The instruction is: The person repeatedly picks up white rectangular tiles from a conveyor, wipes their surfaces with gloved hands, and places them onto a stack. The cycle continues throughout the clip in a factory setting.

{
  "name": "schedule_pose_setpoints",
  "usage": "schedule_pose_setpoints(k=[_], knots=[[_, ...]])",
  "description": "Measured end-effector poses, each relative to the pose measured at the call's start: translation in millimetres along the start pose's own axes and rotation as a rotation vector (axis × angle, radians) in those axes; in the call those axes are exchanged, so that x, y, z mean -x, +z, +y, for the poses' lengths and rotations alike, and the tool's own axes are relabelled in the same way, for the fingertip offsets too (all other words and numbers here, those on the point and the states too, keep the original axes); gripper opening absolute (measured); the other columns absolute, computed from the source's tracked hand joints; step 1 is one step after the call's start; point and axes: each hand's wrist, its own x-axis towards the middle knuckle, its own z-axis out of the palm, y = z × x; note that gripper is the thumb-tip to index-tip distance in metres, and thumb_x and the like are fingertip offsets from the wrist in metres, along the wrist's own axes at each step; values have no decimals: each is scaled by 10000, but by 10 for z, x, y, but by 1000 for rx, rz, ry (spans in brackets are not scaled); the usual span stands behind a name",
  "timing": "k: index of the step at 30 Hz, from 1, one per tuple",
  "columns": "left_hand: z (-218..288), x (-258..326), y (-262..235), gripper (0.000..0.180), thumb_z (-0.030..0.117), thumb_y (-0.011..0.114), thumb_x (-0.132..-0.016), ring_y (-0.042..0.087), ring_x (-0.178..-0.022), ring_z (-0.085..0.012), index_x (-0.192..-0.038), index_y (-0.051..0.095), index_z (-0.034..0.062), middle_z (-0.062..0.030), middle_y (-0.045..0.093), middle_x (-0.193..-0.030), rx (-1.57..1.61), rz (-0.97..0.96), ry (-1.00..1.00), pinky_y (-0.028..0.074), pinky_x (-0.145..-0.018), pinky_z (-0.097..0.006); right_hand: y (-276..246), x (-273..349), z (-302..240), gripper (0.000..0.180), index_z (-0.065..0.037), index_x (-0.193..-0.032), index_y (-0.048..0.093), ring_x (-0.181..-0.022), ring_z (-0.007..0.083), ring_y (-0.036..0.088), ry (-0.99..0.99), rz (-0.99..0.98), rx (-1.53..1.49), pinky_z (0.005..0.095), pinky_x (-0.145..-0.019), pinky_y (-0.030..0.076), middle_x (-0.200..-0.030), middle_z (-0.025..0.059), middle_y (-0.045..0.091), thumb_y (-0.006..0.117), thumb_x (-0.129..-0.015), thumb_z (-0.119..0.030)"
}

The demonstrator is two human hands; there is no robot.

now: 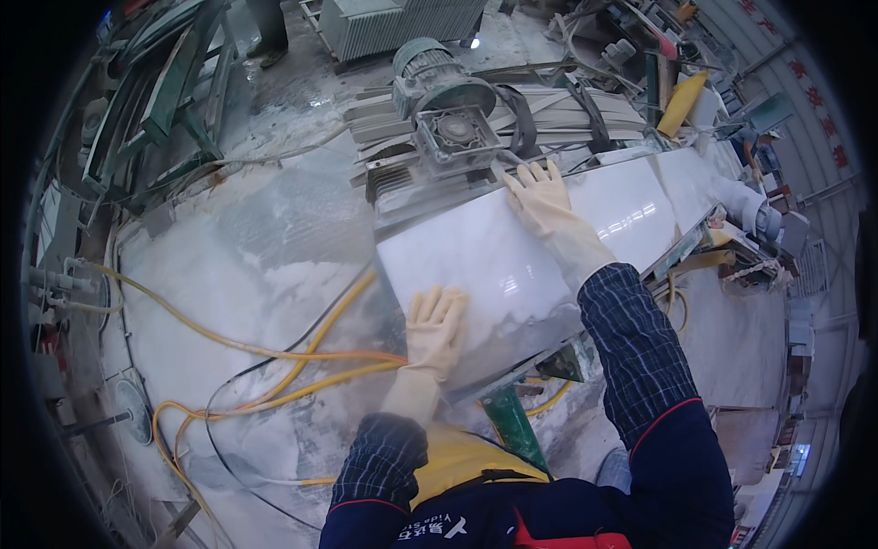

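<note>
A glossy white stone-like slab point(476, 261) lies on a machine bed in front of me, its near part looking wet or dusty. My left hand point(434, 325), in a cream rubber glove, rests on the slab's left edge with fingers stretched out. Farther off, my right hand point(540, 197), gloved alike, lies flat on the far edge with fingers spread. Just beyond its fingertips sits a grey motor and gearbox point(453, 133). A second white slab point(622, 206) continues along the bed to the right of my right hand.
Yellow hoses point(265, 352) and a thin black cable cross the pale, dusty floor at left. Green steel frames point(178, 87) stand at the far left, stacked slabs point(398, 27) at the back. Another person point(752, 146) is at far right. A green leg point(514, 425) supports the bed near me.
</note>
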Motion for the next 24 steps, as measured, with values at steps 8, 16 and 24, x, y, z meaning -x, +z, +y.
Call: schedule_pose_setpoints(k=[8, 16, 24], knots=[[-51, 47, 23, 415, 169, 639, -867, 523, -1284, -391, -1279, 632, 112, -120, 622, -1322, -21, 56, 8, 335, -1127, -565, 200, -120, -516, 427, 28, -1191, 641, -1237, 351, 562, 9, -116, 81, 547, -1118, 331, -1265, 190, 644, 550, -886, -257], [-135, 53, -10, 408, 104, 644, -734, 539, -1250, -392, -1121, 676, -20, -212, 657, -1180, -31, -11, 16, 372, -1101, -554, 245, -360, -1967, 296, -29, -1017, 699, -1066, 321, 607, -203, 10, -182, 495, -1041, 383, -1030, 162, 670, 563, -858, -238], [-112, 63, -54, 364, 123, 682, -728, 531, -1264, -372, -1075, 675, 15, -135, 647, -1221, 4, 116, 48, 380, -1110, -527, 295, -419, -1977, 345, -42, -1130, 672, -1152, 309, 592, -306, 43, -304, 511, -1053, 381, -1147, 169, 664, 576, -871, -249]])
